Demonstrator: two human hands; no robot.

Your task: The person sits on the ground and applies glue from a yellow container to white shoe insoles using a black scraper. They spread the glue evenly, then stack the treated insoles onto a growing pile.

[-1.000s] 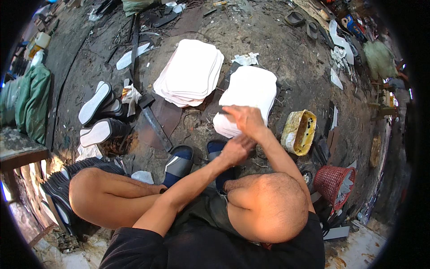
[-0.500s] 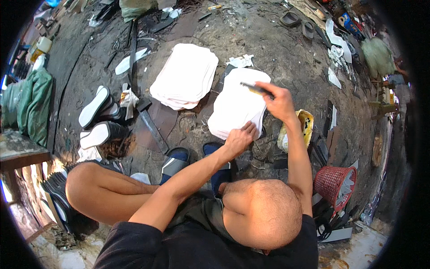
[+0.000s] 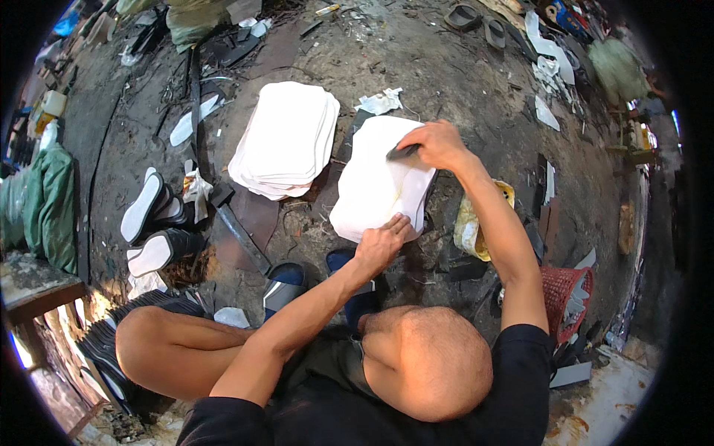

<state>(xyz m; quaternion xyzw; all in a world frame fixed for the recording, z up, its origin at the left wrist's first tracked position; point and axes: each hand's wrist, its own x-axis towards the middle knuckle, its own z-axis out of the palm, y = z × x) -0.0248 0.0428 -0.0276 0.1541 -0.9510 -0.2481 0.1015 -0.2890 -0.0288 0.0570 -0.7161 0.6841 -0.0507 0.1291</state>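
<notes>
A stack of white insole-shaped sheets [image 3: 368,182] lies on the ground in front of me. My right hand [image 3: 440,146] is closed round a dark flat spreader [image 3: 401,153], whose edge meets the upper right part of the top sheet. A faint yellowish wet-looking streak runs over that sheet below the tool. My left hand [image 3: 382,242] rests on the near edge of the stack with its fingers stretched out. Just left stands a second stack of white sheets [image 3: 282,137]. Right of my work sits a yellow-stained tub [image 3: 468,232], partly hidden by my right forearm.
A hammer [image 3: 242,236] lies left of my sandalled feet, near black shoes with white soles [image 3: 156,253]. A red basket [image 3: 563,293] holding pale scraps stands at my right. Beyond the stacks are white scraps [image 3: 380,101] and loose sandals [image 3: 462,18].
My right hand has turned and brought the spreader down onto the top sheet, its elbow swinging outward to the right. My left hand stays at the near edge. The whole view has shifted slightly.
</notes>
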